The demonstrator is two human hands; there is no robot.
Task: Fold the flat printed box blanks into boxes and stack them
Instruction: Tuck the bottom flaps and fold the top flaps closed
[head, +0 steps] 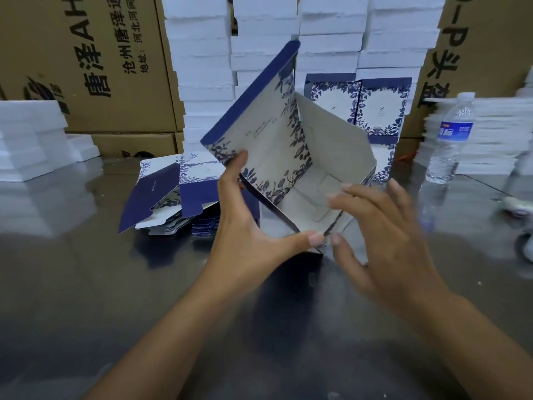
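Few finished so far, or am I misreading it? I count one small stack of finished boxes against the white foam stacks at the back, at least two rows of them, and that's it. — kraftpaper

Yeah, early days I'd say. One box is mid-fold, tipped up on the metal table right in front of the person. Walls are squared up and the bottom flaps look tucked in, but the big printed lid panel with the navy strip is sticking up open. Left hand is spread wide across it, thumb up on the printed panel, index finger reaching along the near bottom edge to the corner. Right hand has its fingers fanned out, fairly straight, against the right-hand wall, thumb by that same corner. It's blurry, so I can't swear how firmly it's touching. Neither hand is curled round anything. — foldmonkey

And what's left? — kraftpaper

Close that lid and carry it over to the stack. Then there's the pile of flat blanks just left of the box, which looks pretty thick. Plenty to go, my guess. — foldmonkey
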